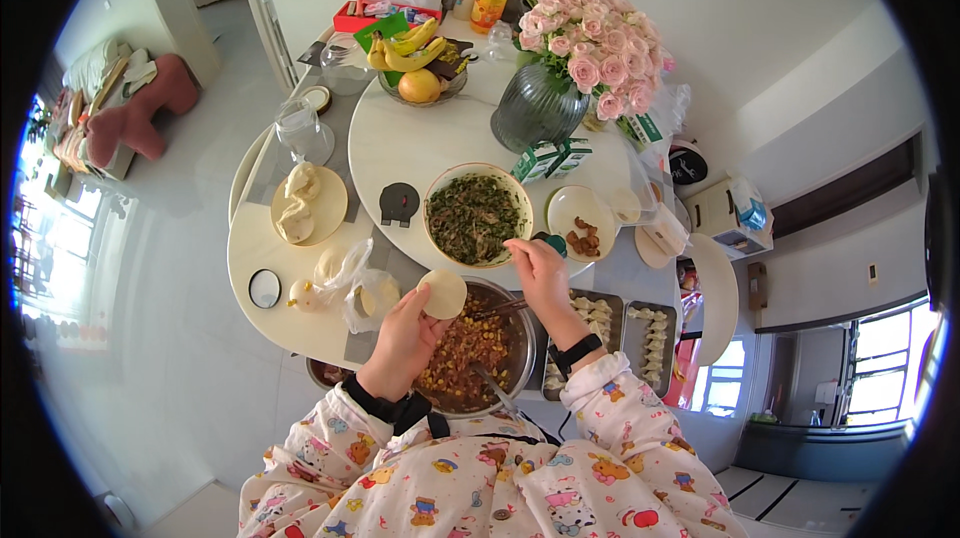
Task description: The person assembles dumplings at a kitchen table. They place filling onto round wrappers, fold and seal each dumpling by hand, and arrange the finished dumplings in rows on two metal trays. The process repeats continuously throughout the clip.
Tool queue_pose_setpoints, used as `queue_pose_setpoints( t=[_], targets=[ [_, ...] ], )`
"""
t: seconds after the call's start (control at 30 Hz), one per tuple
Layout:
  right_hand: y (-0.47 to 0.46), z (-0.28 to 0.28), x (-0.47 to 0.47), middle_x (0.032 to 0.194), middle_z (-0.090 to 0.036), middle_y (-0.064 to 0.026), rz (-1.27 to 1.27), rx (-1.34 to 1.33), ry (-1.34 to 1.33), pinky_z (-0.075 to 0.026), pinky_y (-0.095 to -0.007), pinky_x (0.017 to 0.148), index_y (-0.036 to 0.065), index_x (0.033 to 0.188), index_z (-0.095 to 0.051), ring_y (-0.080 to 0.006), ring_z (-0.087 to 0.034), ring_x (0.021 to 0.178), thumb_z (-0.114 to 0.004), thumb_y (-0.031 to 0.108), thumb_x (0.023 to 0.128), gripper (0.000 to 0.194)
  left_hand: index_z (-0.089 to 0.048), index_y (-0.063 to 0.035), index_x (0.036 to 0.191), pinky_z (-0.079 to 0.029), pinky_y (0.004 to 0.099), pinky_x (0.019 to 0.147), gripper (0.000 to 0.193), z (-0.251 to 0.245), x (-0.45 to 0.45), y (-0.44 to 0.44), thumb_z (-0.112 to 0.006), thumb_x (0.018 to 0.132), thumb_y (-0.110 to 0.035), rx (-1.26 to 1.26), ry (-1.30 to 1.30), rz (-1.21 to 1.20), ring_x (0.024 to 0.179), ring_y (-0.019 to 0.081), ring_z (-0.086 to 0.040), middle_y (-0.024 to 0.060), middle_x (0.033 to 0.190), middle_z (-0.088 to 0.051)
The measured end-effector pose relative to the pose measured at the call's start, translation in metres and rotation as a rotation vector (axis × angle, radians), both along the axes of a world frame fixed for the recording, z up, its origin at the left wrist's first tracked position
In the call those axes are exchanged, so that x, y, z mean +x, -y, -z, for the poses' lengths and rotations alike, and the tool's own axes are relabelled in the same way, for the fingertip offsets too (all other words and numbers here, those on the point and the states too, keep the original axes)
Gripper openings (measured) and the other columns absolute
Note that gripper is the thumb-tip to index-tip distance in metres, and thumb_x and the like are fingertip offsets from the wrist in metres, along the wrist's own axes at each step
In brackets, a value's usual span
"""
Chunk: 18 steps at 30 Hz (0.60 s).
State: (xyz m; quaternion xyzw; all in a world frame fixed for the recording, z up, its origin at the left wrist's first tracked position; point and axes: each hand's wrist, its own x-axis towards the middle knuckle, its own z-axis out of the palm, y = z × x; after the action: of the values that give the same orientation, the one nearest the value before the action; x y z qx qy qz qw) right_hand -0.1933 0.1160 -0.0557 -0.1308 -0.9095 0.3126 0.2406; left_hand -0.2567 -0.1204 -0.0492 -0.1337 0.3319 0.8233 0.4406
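Observation:
My left hand (409, 343) holds a round, pale dumpling wrapper (444, 295) between thumb and fingers. The wrapper sits over the rim of a large steel bowl (531, 358) of reddish minced filling with yellow corn kernels (465, 358). My right hand (541, 275) has its fingertips at the near right rim of a bowl of chopped green filling (476, 219); whether they grip anything is hidden. Dark chopsticks (502, 308) reach from the filling to beneath the right hand, and I cannot tell if it holds them. A metal spoon (495, 388) leans in the steel bowl.
Metal trays of shaped dumplings (649, 347) lie at the right. Dough pieces (300, 200) rest on a plate at the left, near plastic bags (371, 298). A plate with brown pieces (581, 212), a glass vase of pink roses (540, 107) and a fruit bowl (427, 92) stand farther back.

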Motion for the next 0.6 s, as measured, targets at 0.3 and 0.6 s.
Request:
queue_pose_setpoints(
  t=[0.3,0.6],
  targets=[
    [0.001,0.005,0.011,0.084,-0.068,-0.011,0.033,-0.105,0.059,-0.052,-0.037,0.066,0.005,0.104,-0.074,-0.0269,-0.067,0.075,-0.062,0.013,0.1,0.015,-0.057,0.0009,0.131,-0.051,0.0375,0.106,0.033,-0.002,-0.009,-0.011,-0.052,0.108,-0.022,-0.03,0.067,0.005,0.119,0.023,-0.064,0.0106,0.13,-0.065],
    [0.001,0.0,0.009,0.08,-0.065,-0.0069,-0.009,-0.309,0.122,-0.05,-0.033,0.063,0.006,0.107,-0.075,-0.0182,-0.062,0.067,-0.058,0.017,0.104,0.02,-0.054,0.0034,0.133,-0.052,0.0405,0.106,0.035,0.003,-0.017,-0.01,-0.055,0.106,-0.019,-0.05,0.058,-0.03,0.12,0.026,-0.064,0.0127,0.131,-0.065]
  ],
)
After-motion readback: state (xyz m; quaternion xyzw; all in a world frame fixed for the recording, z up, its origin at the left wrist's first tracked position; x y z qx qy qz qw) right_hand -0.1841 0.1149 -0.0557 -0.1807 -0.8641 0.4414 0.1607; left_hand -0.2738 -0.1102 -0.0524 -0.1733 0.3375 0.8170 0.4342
